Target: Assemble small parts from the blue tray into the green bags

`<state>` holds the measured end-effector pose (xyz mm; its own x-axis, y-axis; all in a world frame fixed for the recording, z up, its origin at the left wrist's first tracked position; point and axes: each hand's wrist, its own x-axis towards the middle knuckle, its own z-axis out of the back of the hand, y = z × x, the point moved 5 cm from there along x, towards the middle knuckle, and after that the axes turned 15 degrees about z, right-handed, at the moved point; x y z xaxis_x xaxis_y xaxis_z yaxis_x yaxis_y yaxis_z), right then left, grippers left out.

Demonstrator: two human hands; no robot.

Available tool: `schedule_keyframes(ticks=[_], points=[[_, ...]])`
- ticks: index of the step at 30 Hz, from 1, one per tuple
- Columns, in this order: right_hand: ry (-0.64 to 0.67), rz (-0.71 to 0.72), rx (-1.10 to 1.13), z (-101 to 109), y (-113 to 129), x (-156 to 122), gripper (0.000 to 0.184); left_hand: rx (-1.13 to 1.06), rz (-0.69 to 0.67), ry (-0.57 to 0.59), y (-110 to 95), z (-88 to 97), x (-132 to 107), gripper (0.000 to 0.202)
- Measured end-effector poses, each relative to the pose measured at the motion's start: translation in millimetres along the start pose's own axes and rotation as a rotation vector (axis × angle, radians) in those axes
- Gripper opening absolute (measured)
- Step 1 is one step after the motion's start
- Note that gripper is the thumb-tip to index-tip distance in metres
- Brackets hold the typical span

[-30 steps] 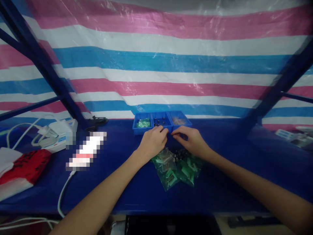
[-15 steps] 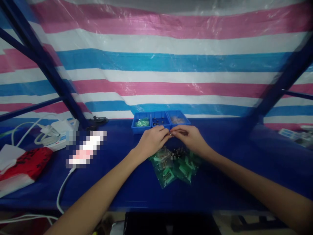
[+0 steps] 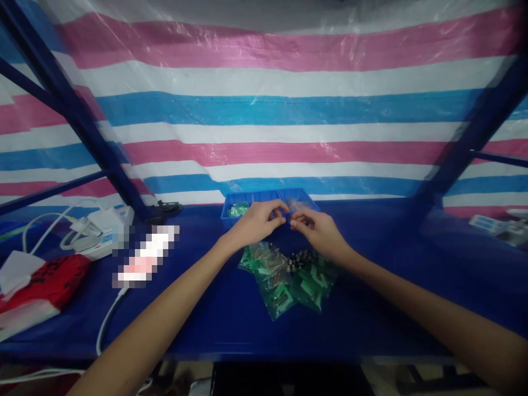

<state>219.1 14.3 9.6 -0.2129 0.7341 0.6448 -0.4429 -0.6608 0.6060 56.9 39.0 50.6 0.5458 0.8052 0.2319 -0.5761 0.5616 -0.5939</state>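
Observation:
My left hand (image 3: 262, 221) and my right hand (image 3: 317, 228) face each other in front of a blue three-part bin (image 3: 233, 223). Thumb and fingers of each are drawn together in a pinch, with a small gap between the hands. Whatever sits in the fingertips is too small to make out. Green packets (image 3: 238, 210) fill the bin's left section and clear ones (image 3: 296, 202) the right; my left hand covers most of the middle. Below my hands lie clear bags with green pieces (image 3: 284, 297) and a cluster of small dark metal parts (image 3: 300, 258).
To the left are a blurred-out phone-like object (image 3: 146, 256) on a white cable (image 3: 105, 324), a power strip (image 3: 119, 234) with plugs, and a red bag (image 3: 61, 278). Blue metal posts (image 3: 78, 121) stand at both sides before a striped sheet (image 3: 289, 110).
My hands have moved slightly apart, the left one up over the bin's middle section. A small shiny piece that showed at the fingertips is no longer visible.

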Motion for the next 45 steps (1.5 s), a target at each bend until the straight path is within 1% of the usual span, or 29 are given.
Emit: schedule_keyframes(ticks=[2, 4, 8, 10, 13, 15, 17, 20, 23, 26, 28, 30, 33, 37, 40, 43, 45], points=[[0.007, 0.010, 0.024, -1.5, -3.3, -0.5, 0.014, 0.037, -0.068, -0.047, -3.8, -3.6, 0.0, 0.021], [0.017, 0.017, 0.029, -2.9, -4.2, -1.0, 0.015, 0.098, -0.107, -0.092, -6.1, -10.2, -2.0, 0.019], [0.024, 0.050, -0.035, -2.6, 4.5, -1.5, 0.016, 0.204, -0.078, -0.203, -3.7, -20.5, -9.8, 0.013], [0.028, 0.114, -0.126, -1.1, 12.3, -1.3, 0.016, 0.250, -0.059, -0.221, -1.3, -23.9, -14.1, 0.013], [0.039, 0.255, -0.288, 0.3, 21.1, -1.6, 0.015, 0.316, -0.043, -0.217, 2.4, -27.4, -18.2, 0.019], [0.074, 0.327, -0.351, -1.6, 22.1, -2.5, 0.018, 0.343, -0.046, -0.203, 4.7, -29.5, -18.8, 0.021], [0.118, 0.359, -0.368, -4.2, 20.6, -3.4, 0.021, 0.361, -0.044, -0.197, 7.2, -31.2, -18.1, 0.023], [0.135, 0.341, -0.340, -5.5, 18.9, -3.5, 0.017, 0.379, -0.027, -0.199, 10.7, -32.5, -16.5, 0.028], [0.112, 0.253, -0.263, -4.0, 17.2, -2.3, 0.011, 0.377, -0.023, -0.212, 10.9, -32.5, -17.3, 0.032], [0.083, 0.167, -0.177, -3.2, 13.3, -1.2, 0.009, 0.344, -0.049, -0.254, 7.3, -30.5, -20.7, 0.024], [0.052, 0.129, -0.126, -2.7, 9.4, -0.7, 0.010, 0.324, -0.076, -0.282, 4.5, -29.1, -23.0, 0.022], [0.032, 0.096, -0.077, -3.0, 5.4, -0.6, 0.012, 0.332, -0.101, -0.286, 2.8, -28.9, -24.2, 0.025], [0.040, 0.065, -0.014, -5.0, 1.9, -0.8, 0.016, 0.346, -0.119, -0.283, 2.6, -29.2, -24.0, 0.021], [0.053, 0.063, 0.018, -6.7, 2.5, -1.5, 0.018, 0.326, -0.105, -0.297, 4.1, -28.9, -22.9, 0.015], [0.051, 0.080, -0.008, -5.7, 3.5, -1.9, 0.020, 0.329, -0.088, -0.303, 5.1, -29.5, -22.6, 0.016], [0.032, 0.153, -0.088, -3.2, 7.2, -1.9, 0.015, 0.337, -0.069, -0.301, 7.2, -30.0, -21.9, 0.019], [0.041, 0.207, -0.148, -3.1, 10.5, -2.0, 0.017, 0.334, -0.055, -0.296, 9.1, -30.5, -21.3, 0.020]])
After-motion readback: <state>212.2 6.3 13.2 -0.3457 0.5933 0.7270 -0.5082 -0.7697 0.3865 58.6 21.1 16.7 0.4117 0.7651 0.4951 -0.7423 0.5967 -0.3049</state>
